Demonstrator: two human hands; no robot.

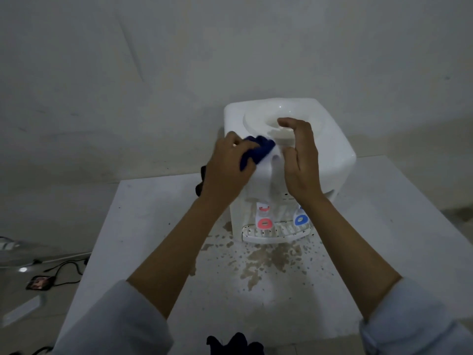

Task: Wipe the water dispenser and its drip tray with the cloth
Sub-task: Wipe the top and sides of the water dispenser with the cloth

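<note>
Dispenser (289, 160) on table (143, 226); drip tray (276, 233) at front base.
</note>
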